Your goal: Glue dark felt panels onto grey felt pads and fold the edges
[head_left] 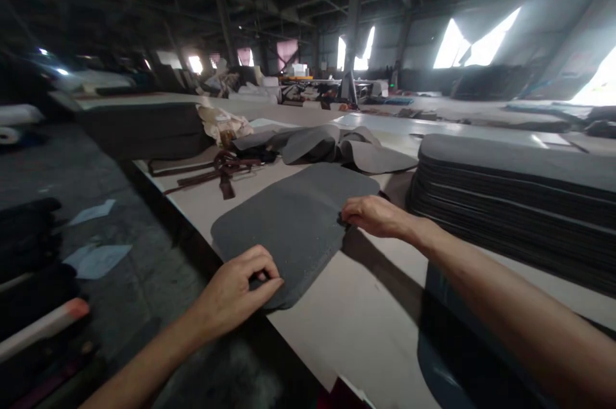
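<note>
A dark grey sheet [293, 210] with rounded corners lies flat on the pale table, with small specks along its near right edge. My left hand [248, 280] is closed over its near left edge, thumb and curled fingers pinched together. Something dark shows between them, but I cannot make out what. At the sheet's right edge my right hand [370, 215] is closed, its fingertips on a small dark piece [342, 220]. Whether that piece is part of the sheet I cannot tell.
To the right stands a tall stack of dark sheets [520, 203], with a glossy dark sheet [447, 345] nearer me. Crumpled grey offcuts [332, 144], brown straps [226, 168] and a cream bag [224, 123] lie beyond. The table edge [192, 223] drops to a floor with papers [99, 261].
</note>
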A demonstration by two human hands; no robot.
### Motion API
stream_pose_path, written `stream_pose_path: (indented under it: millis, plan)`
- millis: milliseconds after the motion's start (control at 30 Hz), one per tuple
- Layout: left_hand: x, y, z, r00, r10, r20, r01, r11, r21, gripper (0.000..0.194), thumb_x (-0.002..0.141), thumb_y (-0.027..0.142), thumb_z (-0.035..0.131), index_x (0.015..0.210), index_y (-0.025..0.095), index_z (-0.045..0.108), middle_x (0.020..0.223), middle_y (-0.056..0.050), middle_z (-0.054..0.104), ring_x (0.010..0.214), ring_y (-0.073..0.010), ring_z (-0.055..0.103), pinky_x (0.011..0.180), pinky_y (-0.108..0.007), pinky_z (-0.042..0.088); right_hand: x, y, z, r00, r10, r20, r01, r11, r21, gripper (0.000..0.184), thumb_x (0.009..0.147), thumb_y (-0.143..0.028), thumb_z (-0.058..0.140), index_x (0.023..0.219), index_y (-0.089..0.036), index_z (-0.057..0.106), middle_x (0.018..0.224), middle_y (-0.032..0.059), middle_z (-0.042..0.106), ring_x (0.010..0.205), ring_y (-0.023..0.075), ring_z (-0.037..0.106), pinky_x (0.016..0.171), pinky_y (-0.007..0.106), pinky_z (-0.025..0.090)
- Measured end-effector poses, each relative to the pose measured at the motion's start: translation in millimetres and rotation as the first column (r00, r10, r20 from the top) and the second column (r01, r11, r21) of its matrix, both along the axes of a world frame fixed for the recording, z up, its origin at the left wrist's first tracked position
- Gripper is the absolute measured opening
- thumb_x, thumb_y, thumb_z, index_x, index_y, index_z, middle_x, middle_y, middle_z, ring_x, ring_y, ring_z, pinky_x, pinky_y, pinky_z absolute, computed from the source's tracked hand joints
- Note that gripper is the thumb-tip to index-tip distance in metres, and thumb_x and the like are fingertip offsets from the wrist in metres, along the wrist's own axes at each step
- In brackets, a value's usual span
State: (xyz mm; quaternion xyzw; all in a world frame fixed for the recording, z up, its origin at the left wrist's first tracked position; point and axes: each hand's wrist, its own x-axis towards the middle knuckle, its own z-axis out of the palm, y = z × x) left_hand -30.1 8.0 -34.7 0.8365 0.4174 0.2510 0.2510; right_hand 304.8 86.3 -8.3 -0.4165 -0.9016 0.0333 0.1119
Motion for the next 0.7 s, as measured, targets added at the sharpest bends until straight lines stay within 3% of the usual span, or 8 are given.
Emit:
stream_pose_path:
  millis: [133,233,367,567,633,700]
  plan:
    - [-1,2,4.7,1.0,0.007,-0.005,-0.008,0.998,-0.061,0.015,0.087,0.03,0.059,0.075,0.022,0.064,0.085,0.0,0.061,0.078,-0.0146,0.058,0.072,-0.027,0.045,-3,1,5.5,0.998,-0.063,-0.007,0.062,0.996,-0.059,0.022,0.09,-0.011,0.052,0.093,-0.02,0.072,0.099,0.0042,0.07,0.087,0.0174,0.064,0.077,0.026,0.045]
    - [2,2,13.4,0.999,0.042,-0.004,-0.042,0.997,-0.071,0.023,0.09,0.038,0.056,0.076,0.022,0.064,0.081,-0.001,0.061,0.074,-0.0154,0.057,0.068,-0.028,0.045,-5,3,11.7,0.976,-0.18,-0.12,0.169,0.981,-0.094,0.018,0.091,-0.016,0.051,0.094,-0.02,0.067,0.094,0.0043,0.069,0.085,0.0185,0.062,0.074,0.027,0.043]
    - [10,2,26.4,0.987,0.156,0.031,-0.156,0.988,-0.006,0.029,0.084,0.044,0.065,0.104,0.022,0.064,0.095,-0.003,0.063,0.087,-0.0203,0.06,0.079,-0.032,0.05,-12,14,29.8,0.9,-0.255,-0.354,0.266,0.964,-0.019,0.014,0.09,-0.021,0.046,0.094,-0.021,0.059,0.086,0.0034,0.065,0.078,0.0185,0.059,0.072,0.028,0.042]
    - [28,-20,26.3,0.963,0.255,0.089,-0.265,0.957,0.122,0.091,0.061,0.039,0.086,0.141,0.021,0.044,0.131,-0.012,0.053,0.117,-0.0315,0.055,0.104,-0.051,0.047,-39,5,61.0,0.806,-0.137,-0.576,0.307,0.929,0.208,0.015,0.092,-0.029,0.04,0.097,-0.025,0.053,0.085,0.0064,0.064,0.078,0.0236,0.063,0.072,0.035,0.045]
    - [39,-29,23.8,0.949,0.28,0.147,-0.293,0.953,0.076,0.121,0.05,0.048,0.093,0.15,0.017,0.033,0.144,-0.019,0.043,0.127,-0.0387,0.049,0.111,-0.057,0.041,-48,-3,61.9,0.783,-0.135,-0.607,0.352,0.901,0.254,0.014,0.091,-0.033,0.043,0.095,-0.028,0.055,0.086,0.0095,0.066,0.076,0.0258,0.065,0.067,0.038,0.046]
    - [50,-29,24.4,0.914,0.346,0.213,-0.348,0.937,-0.03,0.14,0.041,0.055,0.094,0.156,0.018,0.023,0.152,-0.022,0.034,0.13,-0.0439,0.045,0.112,-0.06,0.04,-58,-3,55.9,0.784,-0.053,-0.618,0.343,0.867,0.361,0.015,0.092,-0.041,0.046,0.098,-0.033,0.056,0.089,0.0123,0.067,0.073,0.0268,0.066,0.062,0.04,0.045]
